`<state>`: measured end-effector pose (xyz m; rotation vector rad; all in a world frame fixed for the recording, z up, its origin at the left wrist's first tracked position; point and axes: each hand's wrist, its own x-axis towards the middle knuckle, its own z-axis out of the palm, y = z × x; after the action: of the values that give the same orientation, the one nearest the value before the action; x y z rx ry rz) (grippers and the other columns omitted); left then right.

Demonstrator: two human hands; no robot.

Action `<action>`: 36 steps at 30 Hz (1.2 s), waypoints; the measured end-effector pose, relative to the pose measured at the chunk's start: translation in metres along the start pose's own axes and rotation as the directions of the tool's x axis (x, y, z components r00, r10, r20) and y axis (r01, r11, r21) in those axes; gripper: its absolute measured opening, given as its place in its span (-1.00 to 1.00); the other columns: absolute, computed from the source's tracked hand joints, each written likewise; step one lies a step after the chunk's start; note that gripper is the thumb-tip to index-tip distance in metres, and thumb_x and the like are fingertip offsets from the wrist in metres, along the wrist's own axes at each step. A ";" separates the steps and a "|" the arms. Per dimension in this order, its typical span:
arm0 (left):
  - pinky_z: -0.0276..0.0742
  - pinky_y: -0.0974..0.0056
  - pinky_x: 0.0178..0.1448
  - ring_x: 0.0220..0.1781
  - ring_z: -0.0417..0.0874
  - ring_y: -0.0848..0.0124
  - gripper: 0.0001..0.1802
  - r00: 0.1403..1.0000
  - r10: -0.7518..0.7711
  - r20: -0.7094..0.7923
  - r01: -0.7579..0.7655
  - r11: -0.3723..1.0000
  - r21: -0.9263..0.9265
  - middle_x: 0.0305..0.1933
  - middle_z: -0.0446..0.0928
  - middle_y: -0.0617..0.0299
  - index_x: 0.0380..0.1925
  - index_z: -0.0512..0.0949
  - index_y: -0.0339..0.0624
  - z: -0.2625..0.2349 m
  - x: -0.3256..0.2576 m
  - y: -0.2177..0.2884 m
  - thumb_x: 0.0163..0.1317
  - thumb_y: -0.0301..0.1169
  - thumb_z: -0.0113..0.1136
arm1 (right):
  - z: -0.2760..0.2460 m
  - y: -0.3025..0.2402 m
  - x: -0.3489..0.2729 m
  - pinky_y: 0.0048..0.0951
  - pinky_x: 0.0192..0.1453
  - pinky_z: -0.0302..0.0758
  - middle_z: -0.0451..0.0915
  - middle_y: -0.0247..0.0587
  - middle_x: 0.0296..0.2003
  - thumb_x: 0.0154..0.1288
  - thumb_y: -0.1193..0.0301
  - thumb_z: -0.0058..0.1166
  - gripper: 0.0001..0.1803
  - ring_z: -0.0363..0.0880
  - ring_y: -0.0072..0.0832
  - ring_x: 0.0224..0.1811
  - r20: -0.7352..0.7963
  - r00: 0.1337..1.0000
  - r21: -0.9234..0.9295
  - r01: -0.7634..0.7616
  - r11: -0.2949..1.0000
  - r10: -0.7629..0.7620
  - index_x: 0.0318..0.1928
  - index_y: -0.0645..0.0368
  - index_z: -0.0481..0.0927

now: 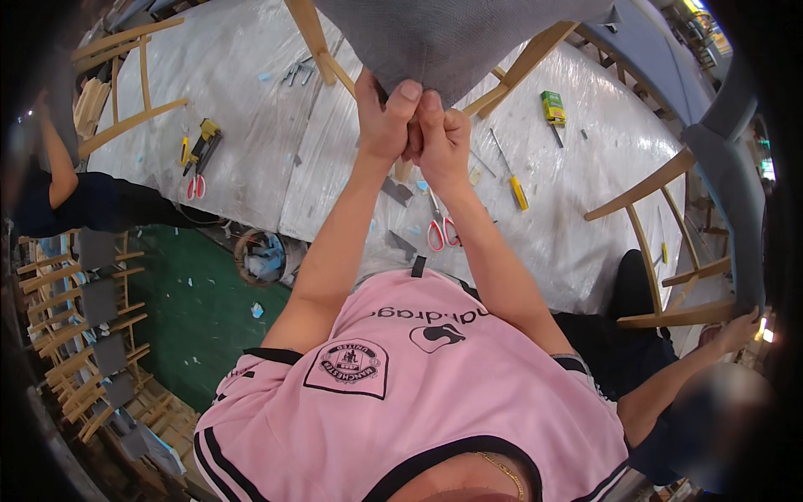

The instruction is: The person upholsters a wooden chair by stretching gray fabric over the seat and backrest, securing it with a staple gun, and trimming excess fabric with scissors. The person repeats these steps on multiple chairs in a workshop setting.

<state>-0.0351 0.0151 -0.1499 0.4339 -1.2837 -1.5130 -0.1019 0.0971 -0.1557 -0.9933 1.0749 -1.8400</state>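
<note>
A chair with grey fabric upholstery (456, 42) and light wooden legs (531, 67) lies on the table in front of me. At the fabric's near corner my left hand (383, 121) is closed, its thumb pressed against the cloth edge. Right beside it, my right hand (443, 142) is closed too, pinching the same edge with the thumb up. The two thumbs nearly touch, and the fingers underneath are partly hidden. Scissors with red-and-white handles (436, 235) lie just below my hands. A screwdriver with a yellow handle (519, 194) rests to the right of them.
Clear plastic film covers the table (242, 109). A staple gun (203, 144) and more scissors (196, 186) lie left; a green-yellow box (553, 107) lies right. Other people's arms flank the table, one holding a grey chair (726, 201). A scrap bin (261, 254) and stacked chair frames (92, 335) stand left.
</note>
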 end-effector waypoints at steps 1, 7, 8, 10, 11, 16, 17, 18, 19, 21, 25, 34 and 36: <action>0.49 0.26 0.03 -0.10 0.55 0.38 -0.20 1.000 -0.003 -0.026 0.003 1.000 0.001 -0.12 0.56 0.17 -0.01 0.48 -0.39 0.003 0.001 -0.002 0.02 0.11 0.42 | -0.007 -0.005 0.001 -0.51 -0.59 0.31 0.45 -0.34 -0.72 0.61 0.03 -0.05 -0.35 0.39 -0.61 -0.70 0.051 0.995 0.035 -0.083 0.996 0.081 -0.62 0.19 0.49; 0.34 0.20 0.33 0.18 0.48 0.32 -0.25 0.999 -0.041 -0.021 0.040 0.999 -0.023 0.13 0.47 0.16 0.20 0.36 -0.31 -0.007 -0.007 -0.001 0.12 -0.04 0.29 | -0.157 0.093 -0.001 -0.47 -0.28 0.58 0.65 -0.21 -0.44 0.52 0.20 0.06 -0.65 0.63 -0.53 -0.44 0.013 0.896 -0.390 -0.404 0.827 0.444 -0.14 0.29 0.65; 0.33 0.20 0.35 0.21 0.48 0.33 -0.21 0.999 -0.046 -0.028 0.045 0.998 -0.033 0.18 0.47 0.16 0.24 0.34 -0.31 -0.008 -0.009 0.003 0.13 -0.04 0.31 | -0.200 0.139 -0.013 -0.50 -0.28 0.58 0.66 -0.23 -0.38 0.46 0.16 0.11 -0.62 0.64 -0.58 -0.37 -0.224 0.836 -0.410 -0.548 0.729 0.502 -0.11 0.29 0.66; 0.38 0.30 0.22 0.10 0.52 0.39 -0.10 0.994 -0.099 -0.039 0.096 0.993 -0.074 0.10 0.53 0.15 0.17 0.42 -0.41 0.004 -0.006 0.008 0.01 0.10 0.41 | -0.301 0.250 -0.066 -0.19 -0.09 0.63 0.72 0.05 -0.33 0.26 0.01 0.25 -0.44 0.73 -0.12 -0.24 -0.525 0.809 -0.695 -0.587 0.415 0.266 -0.04 0.31 0.62; 0.36 0.30 0.24 0.13 0.51 0.39 -0.10 0.994 -0.107 -0.023 0.104 0.990 -0.097 0.11 0.53 0.16 0.17 0.42 -0.40 0.010 -0.004 0.005 0.02 0.10 0.40 | -0.343 0.293 -0.100 -0.01 0.09 0.59 0.65 0.32 -0.06 0.18 -0.03 0.28 -0.36 0.65 0.11 0.06 -0.589 0.784 -0.761 -0.620 0.191 0.198 0.06 0.26 0.58; 0.30 0.27 0.31 0.21 0.49 0.38 -0.17 0.999 -0.028 -0.046 0.025 0.997 -0.068 0.17 0.53 0.20 0.19 0.43 -0.33 -0.007 -0.010 0.007 0.06 0.07 0.34 | -0.289 0.311 -0.108 0.02 0.20 0.54 0.50 0.17 0.11 0.17 0.02 0.32 -0.22 0.56 0.09 0.16 -0.752 0.604 -0.641 -0.763 -0.080 0.263 0.30 0.10 0.35; 0.32 0.20 0.37 0.28 0.47 0.33 -0.18 1.000 -0.025 0.015 0.026 0.996 -0.083 0.25 0.49 0.19 0.28 0.35 -0.29 -0.013 -0.009 0.003 0.13 0.00 0.31 | -0.294 0.308 -0.109 0.01 0.20 0.55 0.52 0.18 0.10 0.16 0.07 0.33 -0.26 0.57 0.07 0.16 -0.747 0.604 -0.640 -0.766 -0.053 0.279 0.27 0.12 0.38; 0.33 0.14 0.42 0.35 0.46 0.27 -0.18 0.997 -0.029 0.074 0.035 0.996 -0.086 0.32 0.45 0.17 0.37 0.27 -0.25 -0.023 -0.010 0.000 0.20 -0.06 0.28 | -0.296 0.306 -0.111 0.00 0.20 0.55 0.53 0.19 0.09 0.15 0.12 0.33 -0.29 0.59 0.05 0.15 -0.743 0.601 -0.635 -0.772 -0.025 0.295 0.24 0.14 0.41; 0.32 0.13 0.43 0.36 0.45 0.27 -0.18 0.996 -0.039 0.078 0.044 0.997 -0.065 0.32 0.45 0.17 0.37 0.27 -0.26 -0.018 -0.008 -0.001 0.20 -0.05 0.27 | -0.300 0.304 -0.112 -0.01 0.19 0.56 0.55 0.20 0.09 0.14 0.16 0.34 -0.32 0.60 0.03 0.15 -0.746 0.595 -0.624 -0.781 -0.004 0.301 0.22 0.16 0.44; 0.31 0.14 0.43 0.36 0.45 0.27 -0.16 0.997 -0.051 0.051 0.051 0.999 0.000 0.32 0.45 0.17 0.37 0.27 -0.27 -0.021 -0.010 0.005 0.20 -0.02 0.26 | -0.287 0.285 -0.107 -0.07 0.11 0.60 0.63 0.21 -0.02 0.13 0.25 0.32 -0.43 0.68 -0.01 0.03 -0.692 0.619 -0.682 -0.729 -0.055 0.370 0.12 0.24 0.53; 0.32 0.17 0.38 0.32 0.46 0.29 -0.13 0.990 -0.080 0.116 0.085 0.996 -0.037 0.29 0.46 0.14 0.34 0.29 -0.32 -0.003 0.001 0.000 0.18 0.03 0.29 | -0.328 0.252 -0.137 -0.22 -0.11 0.66 0.75 0.16 -0.28 0.11 0.31 0.27 -0.60 0.78 -0.09 -0.28 -0.639 0.635 -0.649 -0.748 0.139 0.434 -0.13 0.38 0.69; 0.44 0.31 0.09 -0.02 0.49 0.50 -0.28 0.992 0.031 0.120 -0.016 0.993 -0.119 -0.02 0.53 0.20 0.14 0.39 -0.39 0.003 0.000 0.005 0.25 -0.01 0.35 | -0.041 -0.069 -0.054 -0.55 -0.17 0.55 0.69 -0.26 -0.44 0.35 0.56 0.26 -0.91 0.65 -0.63 -0.34 -0.377 0.822 -0.588 0.143 0.796 -0.426 -0.27 0.35 0.63; 0.46 0.33 0.04 -0.07 0.50 0.50 -0.34 0.990 0.047 0.132 -0.030 0.991 -0.128 -0.07 0.54 0.22 0.11 0.41 -0.38 0.003 0.001 0.013 0.26 -0.05 0.35 | -0.013 -0.091 -0.045 -0.55 -0.19 0.56 0.70 -0.21 -0.45 0.31 0.54 0.30 -0.88 0.67 -0.62 -0.37 -0.171 0.830 -0.795 0.203 0.572 -0.531 -0.21 0.35 0.66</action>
<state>-0.0320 0.0176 -0.1373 0.2268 -1.2840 -1.6021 -0.1157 0.1723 -0.0879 -1.4443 2.1494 -2.0014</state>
